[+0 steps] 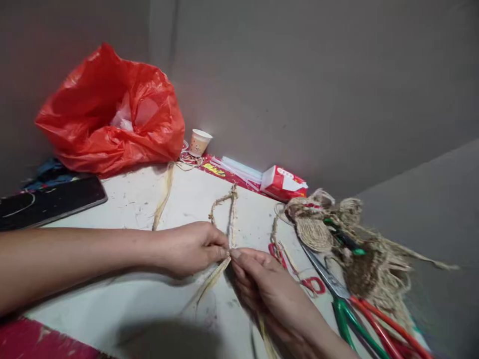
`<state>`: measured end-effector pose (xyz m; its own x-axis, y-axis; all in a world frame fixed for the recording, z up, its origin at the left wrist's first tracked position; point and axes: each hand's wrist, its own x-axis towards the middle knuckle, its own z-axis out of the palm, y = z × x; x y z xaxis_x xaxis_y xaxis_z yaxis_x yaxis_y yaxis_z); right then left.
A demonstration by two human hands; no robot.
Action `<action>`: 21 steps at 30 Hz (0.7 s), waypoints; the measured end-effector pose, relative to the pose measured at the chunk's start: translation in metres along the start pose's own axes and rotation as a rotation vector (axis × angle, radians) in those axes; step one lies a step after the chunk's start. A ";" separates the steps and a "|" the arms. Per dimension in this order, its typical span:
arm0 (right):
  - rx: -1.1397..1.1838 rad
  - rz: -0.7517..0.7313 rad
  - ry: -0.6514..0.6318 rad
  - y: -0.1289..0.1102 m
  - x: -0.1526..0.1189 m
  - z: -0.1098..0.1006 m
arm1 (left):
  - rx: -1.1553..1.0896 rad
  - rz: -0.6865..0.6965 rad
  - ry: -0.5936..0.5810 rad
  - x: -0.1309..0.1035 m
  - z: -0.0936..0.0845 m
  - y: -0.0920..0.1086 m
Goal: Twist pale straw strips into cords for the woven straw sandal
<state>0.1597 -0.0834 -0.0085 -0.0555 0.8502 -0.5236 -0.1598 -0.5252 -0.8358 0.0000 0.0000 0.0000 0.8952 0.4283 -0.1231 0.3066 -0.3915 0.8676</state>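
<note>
A thin cord (232, 214), with pale fibre strands (214, 280) at its near end, is being pinched by the left hand (196, 249) and the right hand (260, 279), held close together. Beyond them, the cord is being supported by the white tabletop (187, 199). To the right, large scissors (339, 287) are being bordered by coiled twine (314, 235).
</note>
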 end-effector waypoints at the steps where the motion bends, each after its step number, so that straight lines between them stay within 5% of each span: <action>1: -0.017 -0.001 0.022 0.001 0.000 0.001 | 0.055 -0.017 0.039 -0.002 0.000 0.004; 7: 0.040 -0.030 0.063 0.008 -0.002 0.008 | 0.537 0.033 0.179 -0.016 0.016 0.016; 13: 0.153 -0.080 0.023 0.015 -0.003 0.018 | 1.001 0.331 0.203 -0.026 0.043 0.004; 17: 0.152 -0.052 0.037 0.018 -0.003 0.016 | 1.010 0.404 0.240 -0.034 0.047 0.009; 21: 0.135 -0.017 0.103 0.017 -0.004 0.011 | 0.751 0.440 0.242 -0.038 0.035 0.025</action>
<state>0.1464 -0.0954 -0.0189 0.0485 0.8469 -0.5296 -0.2916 -0.4951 -0.8184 -0.0151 -0.0542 0.0093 0.9151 0.2401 0.3241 0.1583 -0.9528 0.2591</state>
